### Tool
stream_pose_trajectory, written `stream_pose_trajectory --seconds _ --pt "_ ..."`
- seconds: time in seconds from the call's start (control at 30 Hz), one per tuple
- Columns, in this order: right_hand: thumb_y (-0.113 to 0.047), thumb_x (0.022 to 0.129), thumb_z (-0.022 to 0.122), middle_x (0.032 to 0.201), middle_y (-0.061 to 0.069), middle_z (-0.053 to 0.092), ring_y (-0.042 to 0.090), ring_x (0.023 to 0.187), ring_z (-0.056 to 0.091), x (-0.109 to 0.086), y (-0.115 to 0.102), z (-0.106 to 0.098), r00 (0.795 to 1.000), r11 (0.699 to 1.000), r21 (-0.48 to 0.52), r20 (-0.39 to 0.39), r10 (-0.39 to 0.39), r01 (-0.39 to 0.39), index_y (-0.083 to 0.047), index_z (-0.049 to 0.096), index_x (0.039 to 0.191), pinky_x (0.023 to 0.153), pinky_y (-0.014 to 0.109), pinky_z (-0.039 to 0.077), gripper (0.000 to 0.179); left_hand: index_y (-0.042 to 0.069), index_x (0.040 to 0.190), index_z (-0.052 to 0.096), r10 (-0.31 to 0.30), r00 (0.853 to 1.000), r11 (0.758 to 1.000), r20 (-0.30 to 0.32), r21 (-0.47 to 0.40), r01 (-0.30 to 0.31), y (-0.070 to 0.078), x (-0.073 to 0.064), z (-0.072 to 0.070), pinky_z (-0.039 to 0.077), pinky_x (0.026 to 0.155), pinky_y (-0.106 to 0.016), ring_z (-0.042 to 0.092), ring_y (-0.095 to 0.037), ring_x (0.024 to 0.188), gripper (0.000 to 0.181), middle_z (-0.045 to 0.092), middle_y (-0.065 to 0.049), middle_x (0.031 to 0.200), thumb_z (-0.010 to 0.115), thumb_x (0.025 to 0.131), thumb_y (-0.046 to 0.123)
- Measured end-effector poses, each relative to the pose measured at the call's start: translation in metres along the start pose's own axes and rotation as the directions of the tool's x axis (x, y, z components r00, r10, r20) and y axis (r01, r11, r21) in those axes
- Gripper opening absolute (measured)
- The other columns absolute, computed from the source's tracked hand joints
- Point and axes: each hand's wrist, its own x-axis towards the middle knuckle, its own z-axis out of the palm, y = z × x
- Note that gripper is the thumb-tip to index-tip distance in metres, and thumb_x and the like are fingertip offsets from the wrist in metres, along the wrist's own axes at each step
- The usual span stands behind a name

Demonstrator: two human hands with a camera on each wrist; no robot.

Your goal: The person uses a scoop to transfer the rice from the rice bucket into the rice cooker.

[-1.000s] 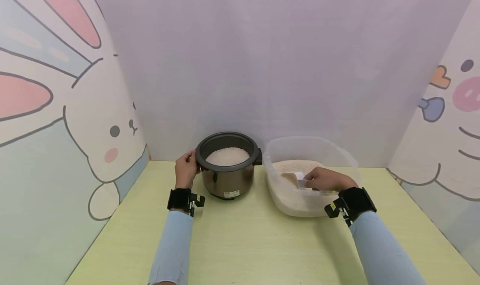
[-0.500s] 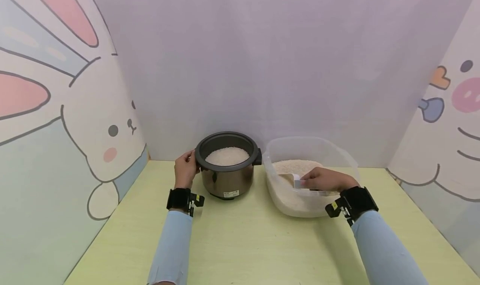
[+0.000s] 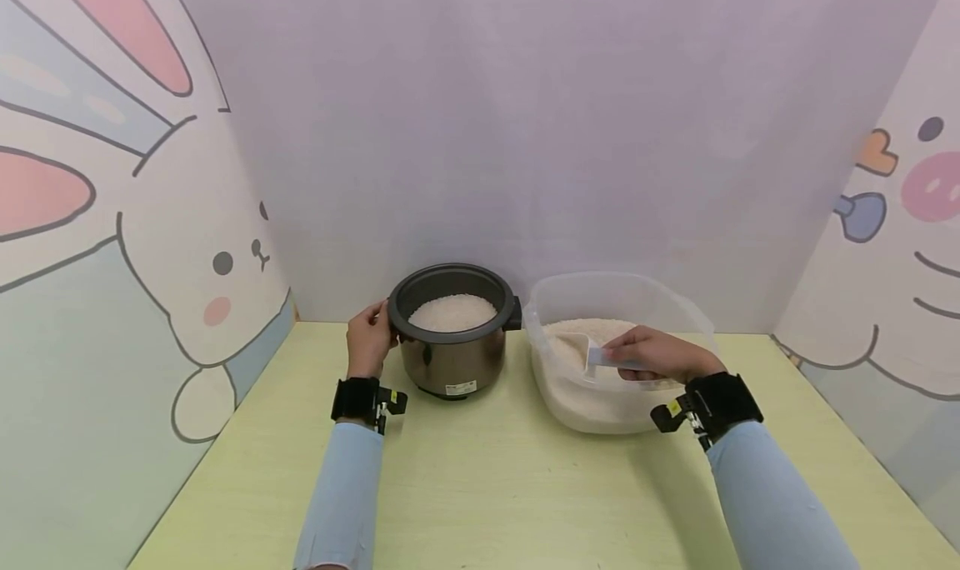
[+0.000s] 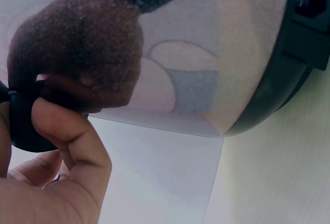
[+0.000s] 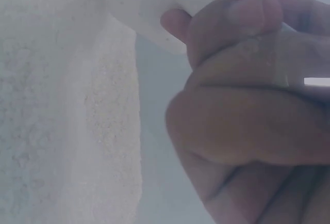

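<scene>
A dark, shiny rice cooker (image 3: 453, 363) without a lid stands left of centre, with white rice (image 3: 452, 312) inside. My left hand (image 3: 367, 341) grips its black side handle (image 4: 25, 123), thumb and fingers bent round it in the left wrist view. To the right, a clear plastic tub (image 3: 611, 291) holds more rice (image 3: 600, 327). My right hand (image 3: 660, 353) reaches over the tub and holds a white scoop (image 3: 590, 357) by its handle. Rice shows in the scoop's bowl, which is within the tub. In the right wrist view the curled fingers (image 5: 232, 126) hide most of the handle.
Cooker and tub stand side by side near the back of a pale green table (image 3: 495, 487), close to a lilac backdrop (image 3: 480, 137). Side walls with cartoon drawings, a rabbit (image 3: 195, 262) on the left, bound the table. A second black handle (image 3: 517, 313) faces the tub.
My right hand has turned and risen slightly, and the scoop has tipped back so its bowl, with rice, faces up more. My left hand stays on the cooker's handle.
</scene>
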Motion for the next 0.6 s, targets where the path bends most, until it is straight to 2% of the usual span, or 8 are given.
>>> stream_pose_trajectory --seconds 0.27,0.47,0.6 --pt "-0.017 0.110 0.046 0.070 0.002 0.048 0.009 0.051 0.030 -0.0014 0.0003 -0.0003 1.000 0.999 0.029 -0.011 -0.024 0.025 0.020 0.050 0.136 0.050 0.024 0.031 0.045 0.000 0.128 0.069 -0.003 1.000 1.000 -0.008 0.006 0.003 0.0018 -0.0012 -0.0005 0.055 0.056 -0.019 0.062 -0.011 0.065 0.039 0.066 -0.012 0.088 0.056 0.107 0.031" --pt "-0.018 0.111 0.046 0.070 0.003 0.048 0.010 0.049 0.028 -0.0038 0.0010 -0.0021 0.999 0.997 0.063 -0.024 -0.045 0.046 0.016 0.058 0.126 0.047 0.028 0.027 0.039 0.001 0.129 0.069 -0.008 1.000 1.000 -0.004 0.002 0.008 0.0021 -0.0008 -0.0010 0.057 0.059 -0.023 0.063 -0.012 0.066 0.039 0.066 -0.011 0.089 0.056 0.107 0.031" --pt "-0.020 0.111 0.047 0.070 0.005 0.049 0.011 0.048 0.028 -0.0045 0.0010 -0.0025 0.998 0.994 0.097 -0.052 -0.037 0.042 0.009 0.062 0.120 0.046 0.030 0.025 0.034 0.001 0.129 0.069 -0.008 1.000 1.000 -0.009 -0.001 0.008 0.0006 -0.0002 -0.0006 0.056 0.058 -0.021 0.063 -0.011 0.066 0.039 0.067 -0.012 0.090 0.056 0.107 0.031"
